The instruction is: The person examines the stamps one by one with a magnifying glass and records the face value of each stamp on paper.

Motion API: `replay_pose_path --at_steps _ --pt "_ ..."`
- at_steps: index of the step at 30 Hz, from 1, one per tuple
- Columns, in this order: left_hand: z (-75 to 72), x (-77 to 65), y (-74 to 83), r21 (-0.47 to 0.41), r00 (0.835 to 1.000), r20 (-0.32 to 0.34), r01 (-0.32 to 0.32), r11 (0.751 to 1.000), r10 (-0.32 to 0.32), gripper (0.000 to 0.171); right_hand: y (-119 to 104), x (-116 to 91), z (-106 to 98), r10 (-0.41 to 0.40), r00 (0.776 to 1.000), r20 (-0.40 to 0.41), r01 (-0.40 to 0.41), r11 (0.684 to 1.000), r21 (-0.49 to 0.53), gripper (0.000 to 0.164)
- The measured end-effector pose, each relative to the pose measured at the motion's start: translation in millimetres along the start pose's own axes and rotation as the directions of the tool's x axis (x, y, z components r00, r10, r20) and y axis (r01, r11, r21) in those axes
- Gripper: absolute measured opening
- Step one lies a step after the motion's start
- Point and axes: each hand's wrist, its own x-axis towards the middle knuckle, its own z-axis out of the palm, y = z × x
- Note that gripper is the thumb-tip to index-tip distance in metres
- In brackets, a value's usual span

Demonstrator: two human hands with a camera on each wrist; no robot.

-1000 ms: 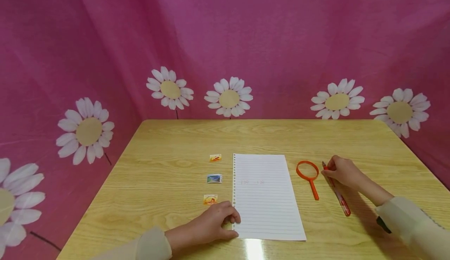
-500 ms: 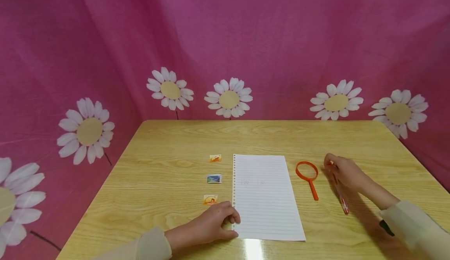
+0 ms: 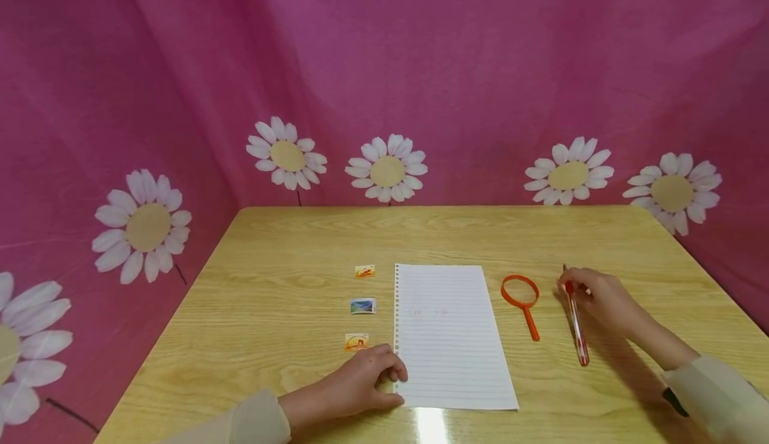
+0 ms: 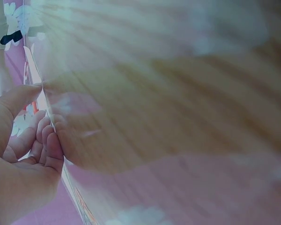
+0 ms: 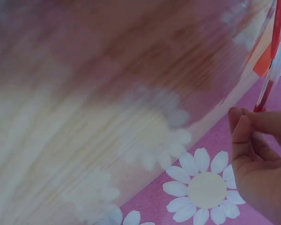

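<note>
My right hand pinches a clear-barrelled red pen near its tip, to the right of the magnifying glass. The pen's tip points away from me and its red end toward me. In the right wrist view, thumb and fingertips meet at the end of the pen. My left hand rests with loosely bent fingers on the lower left edge of a lined, punched sheet of paper. Faint handwriting marks one line of it. In the left wrist view the left hand lies low at the tabletop.
An orange-red magnifying glass lies between paper and pen. Left of the paper, a column of stamps: an orange one at the back, a blue-green one, and another orange one by my left hand. A pink flowered curtain hangs behind the wooden table.
My right hand has shifted slightly right, and the pen in it has swung round to lie straighter, away from the magnifying glass. The left hand keeps its place on the paper.
</note>
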Motion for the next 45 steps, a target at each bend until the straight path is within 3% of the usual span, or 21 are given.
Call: replay_pose_path --at_steps 9,20,23,25,28,30,32,34,37,38,42,45 --pt "2.2 -0.6 -1.8 0.000 1.000 -0.009 -0.010 1.000 0.010 0.020 -0.9 -6.2 -2.3 -0.007 1.000 -0.004 0.007 1.000 0.014 0.041" --pt "2.2 -0.8 -1.8 -0.004 1.000 -0.004 -0.004 1.000 0.004 0.020 -14.7 0.5 -10.4 0.116 0.993 0.029 -0.119 0.973 0.198 0.029" --pt "2.9 -0.8 -1.8 -0.008 1.000 -0.004 -0.005 1.000 0.005 0.020 -21.3 3.4 -12.2 0.124 0.992 0.036 -0.129 0.932 0.339 0.025" --pt "3.5 -0.8 -1.7 -0.013 1.000 -0.005 -0.003 1.000 0.003 0.021 -25.0 5.2 -12.7 0.117 0.992 0.038 -0.122 0.883 0.453 0.022" --pt "4.0 -0.9 -1.6 -0.020 1.000 -0.003 0.004 1.000 -0.005 0.021 -28.4 7.8 -11.8 0.081 0.995 0.053 -0.096 0.786 0.611 0.017" --pt "4.2 -0.9 -1.6 -0.022 1.000 -0.001 0.011 1.000 -0.011 0.021 -29.9 8.6 -11.1 0.071 0.993 0.099 -0.121 0.662 0.740 0.015" --pt "4.0 -0.7 -1.6 -0.020 1.000 -0.001 0.015 1.000 -0.015 0.020 -32.4 8.5 -11.5 0.096 0.985 0.146 -0.174 0.635 0.752 0.013" --pt "3.7 -0.4 -1.7 -0.018 1.000 -0.001 0.018 1.000 -0.018 0.020 -36.0 7.4 -12.0 0.157 0.971 0.183 -0.241 0.648 0.722 0.011" --pt "2.1 0.2 -1.6 -0.011 1.000 -0.009 0.013 1.000 -0.013 0.021 -42.3 5.4 -12.6 0.254 0.948 0.193 -0.319 0.763 0.562 0.011" --pt "1.7 0.3 -1.5 -0.012 1.000 -0.010 0.013 1.000 -0.013 0.021 -43.9 4.7 -12.4 0.279 0.942 0.189 -0.336 0.774 0.537 0.011" --pt "0.3 0.3 -0.8 -0.013 1.000 -0.011 0.010 1.000 -0.010 0.021 -48.7 1.4 -11.8 0.342 0.921 0.187 -0.389 0.773 0.502 0.013" --pt "0.3 0.1 -0.6 -0.012 1.000 -0.009 0.010 1.000 -0.010 0.021 -51.4 -0.8 -11.6 0.385 0.900 0.206 -0.434 0.738 0.516 0.014"
